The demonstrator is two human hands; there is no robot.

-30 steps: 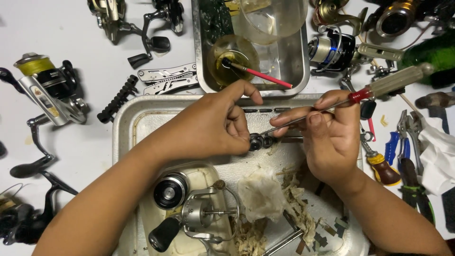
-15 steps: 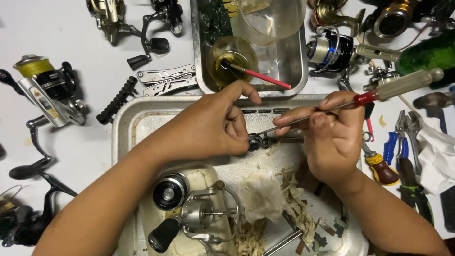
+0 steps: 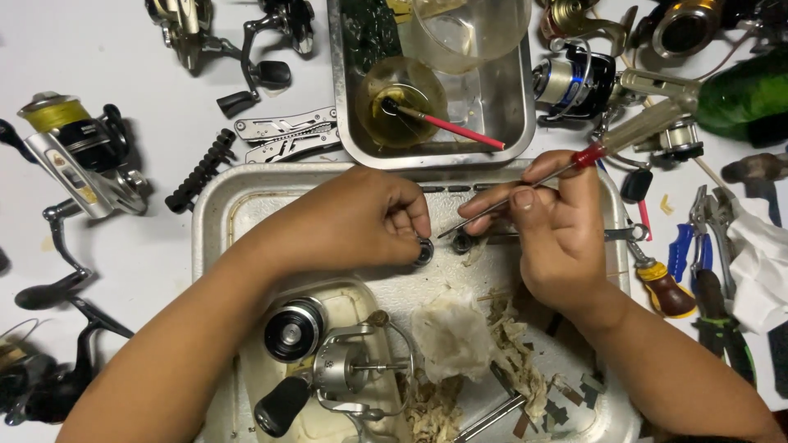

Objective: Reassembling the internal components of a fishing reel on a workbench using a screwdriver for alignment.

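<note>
My left hand (image 3: pixel 361 217) pinches a small dark round metal part (image 3: pixel 423 249) over the metal tray (image 3: pixel 215 205). My right hand (image 3: pixel 558 226) holds a thin screwdriver (image 3: pixel 566 168) with a red and clear handle, its tip pointing left toward the small part. A second small dark ring (image 3: pixel 461 241) lies on the tray just under the screwdriver tip. Below my hands in the tray lies a partly stripped silver fishing reel (image 3: pixel 345 365) with a spool (image 3: pixel 294 328), and a dirty wad of paper (image 3: pixel 450 335).
A smaller metal pan (image 3: pixel 513 107) at the back holds a glass bowl of oil with a red brush (image 3: pixel 443 123). Several fishing reels (image 3: pixel 78 152) lie on the white table at left and top. Pliers and screwdrivers (image 3: pixel 698 271) lie at right, and a folding multi-tool (image 3: pixel 283 135) lies beside the pan.
The screwdriver tip has drawn slightly away from the part in my left hand, and my two hands have moved a little apart. A second small ring now lies loose on the tray.
</note>
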